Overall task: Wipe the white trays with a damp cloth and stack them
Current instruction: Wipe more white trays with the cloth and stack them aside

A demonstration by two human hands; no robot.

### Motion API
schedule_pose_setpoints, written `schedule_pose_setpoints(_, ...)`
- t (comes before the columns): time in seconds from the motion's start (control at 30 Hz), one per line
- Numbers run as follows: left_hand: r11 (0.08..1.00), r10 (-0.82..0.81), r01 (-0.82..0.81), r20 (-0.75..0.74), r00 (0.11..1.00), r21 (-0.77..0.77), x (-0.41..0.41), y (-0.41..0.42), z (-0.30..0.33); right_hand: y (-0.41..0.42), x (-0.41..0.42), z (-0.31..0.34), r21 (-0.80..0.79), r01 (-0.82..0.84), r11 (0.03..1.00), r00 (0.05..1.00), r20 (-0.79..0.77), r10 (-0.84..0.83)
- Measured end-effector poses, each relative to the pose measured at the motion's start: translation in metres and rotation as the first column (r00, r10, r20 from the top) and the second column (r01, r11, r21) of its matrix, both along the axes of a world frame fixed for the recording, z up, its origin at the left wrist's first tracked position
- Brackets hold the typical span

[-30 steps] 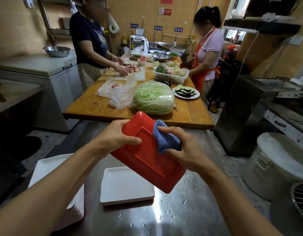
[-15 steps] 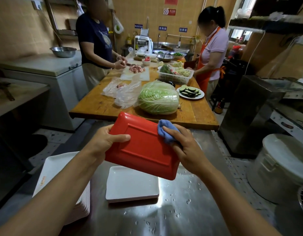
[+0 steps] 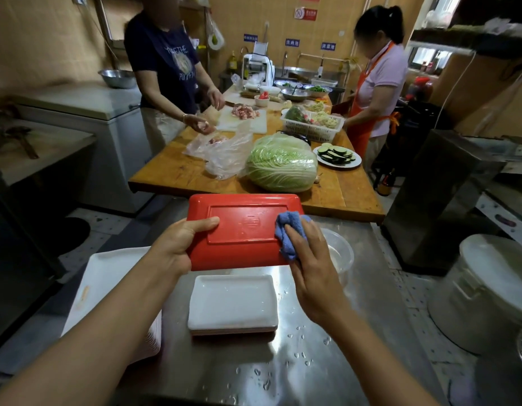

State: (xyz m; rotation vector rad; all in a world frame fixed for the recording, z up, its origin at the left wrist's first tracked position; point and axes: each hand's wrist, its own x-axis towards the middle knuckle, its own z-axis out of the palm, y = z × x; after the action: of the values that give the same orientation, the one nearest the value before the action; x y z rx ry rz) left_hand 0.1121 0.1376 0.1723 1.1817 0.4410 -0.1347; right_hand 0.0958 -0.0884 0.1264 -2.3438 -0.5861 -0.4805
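Your left hand [image 3: 177,247] grips the left end of the red rectangular plastic tray [image 3: 242,230], underside facing you, long axis left-right, held above the small stack of white rectangular trays [image 3: 233,303] on the wet steel counter [image 3: 327,361], while your right hand [image 3: 309,259] presses the bunched blue cloth [image 3: 286,230] to its right end.

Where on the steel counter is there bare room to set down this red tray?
Free: the wet steel counter right of the small white tray stack, nearer than the clear bowl. Crowded: left edge, taken by the big white tray pile.
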Motion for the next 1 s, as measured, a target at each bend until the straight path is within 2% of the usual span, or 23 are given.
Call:
schedule_pose_setpoints(0.1,0.998,-0.004,0.002,-0.043,0.999,-0.064,-0.004,-0.005,0.002,0.015,-0.007,-0.006,-0.054,0.043,0.998,0.992,0.125,-0.036)
schedule_pose_setpoints(0.2,0.995,0.003,-0.009,-0.063,0.998,-0.1,-0.005,-0.012,0.002,0.04,-0.018,-0.012,-0.17,-0.007,0.985,0.981,0.19,0.039)
schedule_pose_setpoints(0.3,0.981,-0.013,0.003,-0.054,0.998,-0.192,-0.006,-0.018,-0.001,0.073,-0.028,-0.011,-0.197,-0.032,0.98,0.971,0.227,0.077)
schedule_pose_setpoints(0.4,0.972,0.006,-0.01,-0.016,1.0,-0.236,-0.007,-0.016,-0.006,0.093,-0.03,-0.001,-0.204,-0.011,0.979,0.983,0.18,0.049)
schedule_pose_setpoints(0.53,0.978,0.08,-0.067,0.06,0.995,-0.197,-0.011,-0.007,-0.015,0.095,-0.012,0.019,-0.205,-0.02,0.978,0.999,0.034,0.028)
schedule_pose_setpoints(0.67,0.981,0.113,-0.095,0.1,0.989,-0.171,-0.019,0.001,-0.02,0.088,0.012,0.022,-0.261,-0.003,0.965,1.0,-0.023,-0.004)
schedule_pose_setpoints(0.77,0.982,0.114,-0.1,0.078,0.99,-0.159,-0.024,0.014,-0.019,0.073,0.022,0.016,-0.215,0.062,0.975,0.996,-0.045,-0.074)
schedule_pose_setpoints(0.9,0.982,0.105,-0.092,0.076,0.992,-0.165,-0.032,0.033,-0.021,0.067,0.019,0.008,0.033,0.057,0.998,0.993,-0.107,-0.053)
schedule_pose_setpoints(1.0,0.979,0.113,-0.099,0.066,0.991,-0.179,-0.041,0.047,-0.022,0.072,0.019,0.003,0.129,0.104,0.986,0.977,-0.201,-0.076)
